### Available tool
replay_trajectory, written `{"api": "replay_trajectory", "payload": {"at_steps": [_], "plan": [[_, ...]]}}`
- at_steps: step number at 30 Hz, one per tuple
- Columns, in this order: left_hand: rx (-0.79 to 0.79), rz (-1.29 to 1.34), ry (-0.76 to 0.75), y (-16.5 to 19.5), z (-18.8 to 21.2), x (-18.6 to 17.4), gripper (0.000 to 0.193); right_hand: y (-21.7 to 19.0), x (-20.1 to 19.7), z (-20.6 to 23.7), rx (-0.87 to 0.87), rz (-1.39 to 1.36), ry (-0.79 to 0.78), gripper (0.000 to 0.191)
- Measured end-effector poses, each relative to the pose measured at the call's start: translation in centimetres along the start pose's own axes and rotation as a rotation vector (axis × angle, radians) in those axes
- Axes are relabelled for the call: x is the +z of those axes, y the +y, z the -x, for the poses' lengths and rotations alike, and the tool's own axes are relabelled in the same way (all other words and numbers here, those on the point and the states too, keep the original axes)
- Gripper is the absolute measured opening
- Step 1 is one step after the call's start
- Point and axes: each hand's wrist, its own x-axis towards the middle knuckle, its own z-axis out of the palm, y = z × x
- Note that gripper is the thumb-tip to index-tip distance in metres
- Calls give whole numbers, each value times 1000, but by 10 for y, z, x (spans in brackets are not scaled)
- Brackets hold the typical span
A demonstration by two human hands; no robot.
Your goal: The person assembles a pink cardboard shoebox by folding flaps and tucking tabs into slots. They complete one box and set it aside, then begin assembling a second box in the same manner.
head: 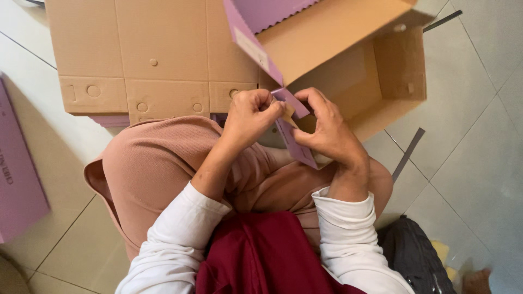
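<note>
1. Sleeves of white cloth cover both forearms; below them lie a dark red garment (261,256) and pink trousers (158,163) over the folded knees.
2. Left hand (250,115) is curled shut, its fingertips pinching the upper end of a small purple flap (291,103) that belongs to the cardboard box (348,65).
3. Right hand (327,130) is closed on the same flap from the other side, thumb and fingers pressed against the purple strip that runs down to just above the knees.
4. The box itself stands partly folded just beyond the hands, brown inside, purple outside, its open hollow turned toward the person and one wide flap raised over it.
5. Left of it, a flat unfolded cardboard sheet (141,54) lies on the tiled floor (479,163), touching the knee.
6. At the left edge lies another purple board (16,174).
7. A thin grey strip (407,153) rests on the floor to the right, and a dark bag (414,256) sits beside the right elbow.
</note>
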Motion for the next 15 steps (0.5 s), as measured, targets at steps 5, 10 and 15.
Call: {"api": "replay_trajectory", "payload": {"at_steps": [5,10,15], "plan": [[-54,-119,-157,24,15,-17,31,-11,-13,-1,140,6,-140,45],[-61,-318,-180,47,23,-21,38,-15,-13,-5,30,22,-117,46],[197,-564,-54,69,39,-29,30,-6,-9,-5,-125,15,-82,51]]}}
